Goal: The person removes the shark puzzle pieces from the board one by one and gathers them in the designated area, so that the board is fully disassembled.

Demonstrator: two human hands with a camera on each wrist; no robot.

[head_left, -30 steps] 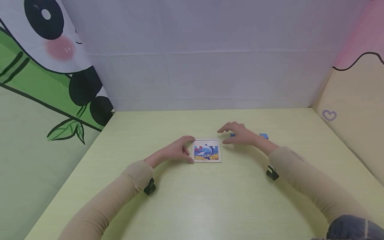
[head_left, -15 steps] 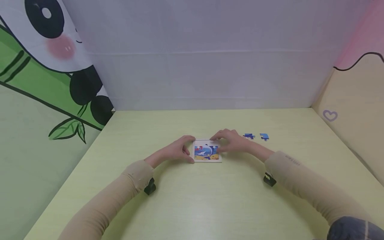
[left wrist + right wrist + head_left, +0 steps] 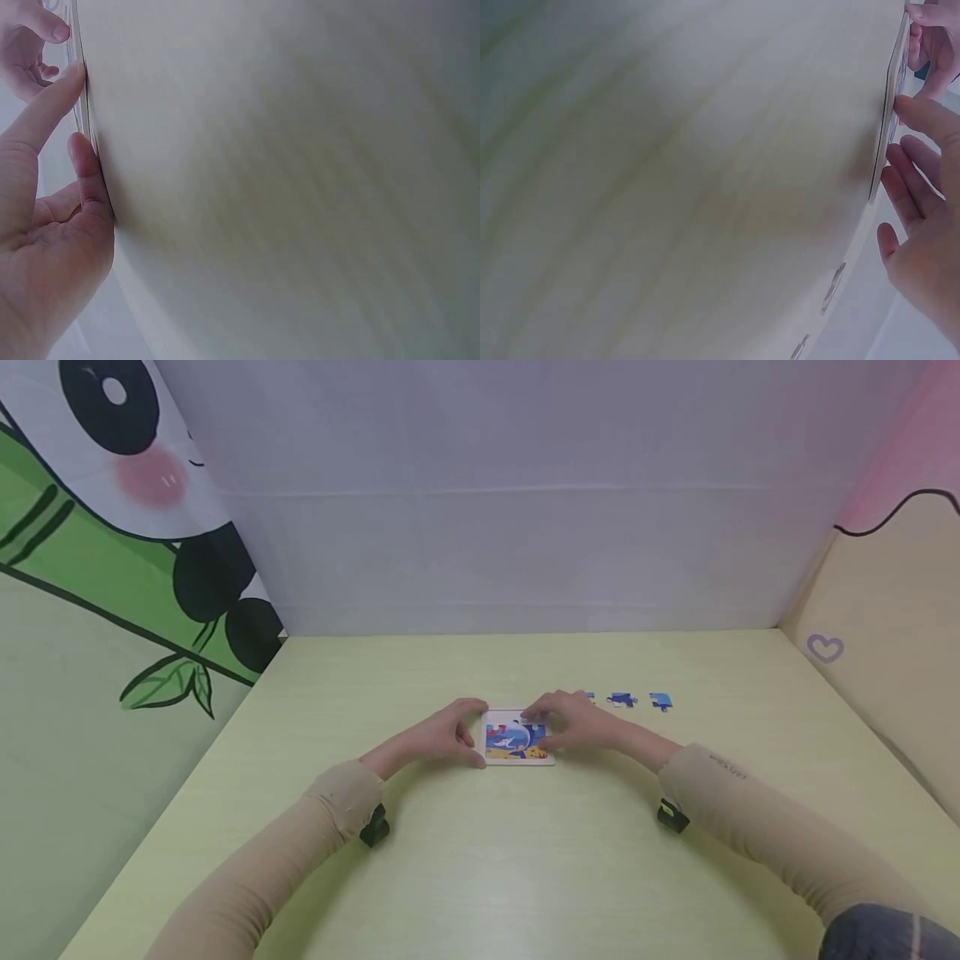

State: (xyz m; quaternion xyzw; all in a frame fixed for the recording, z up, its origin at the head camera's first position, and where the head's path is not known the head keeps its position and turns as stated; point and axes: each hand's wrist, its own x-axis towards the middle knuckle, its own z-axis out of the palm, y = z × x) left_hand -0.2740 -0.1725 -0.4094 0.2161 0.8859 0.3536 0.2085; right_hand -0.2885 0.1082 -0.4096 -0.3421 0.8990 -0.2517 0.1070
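A small jigsaw puzzle (image 3: 510, 743) in a white-rimmed tray lies flat on the table, showing a dolphin over a yellow seabed. Along its top, a strip of the tray has no picture. My left hand (image 3: 442, 732) grips the tray's left side, thumb at the near corner and fingers at the far one. Over the right side is my right hand (image 3: 577, 722), its curved forefinger on the upper part and thumb at the right edge. In the right wrist view the thumb (image 3: 922, 116) rests on the tray, seen edge-on. What lies beneath the right fingers is hidden.
Loose blue puzzle pieces lie behind the right hand: one dark piece (image 3: 622, 700), one lighter piece (image 3: 661, 701) and one partly hidden piece (image 3: 590, 697). A pale table (image 3: 480, 860) reaches a grey back wall (image 3: 480, 560).
My right hand has come left and slightly nearer, from beside the tray onto its right side. The loose pieces behind it have come into sight. My left hand stays put.
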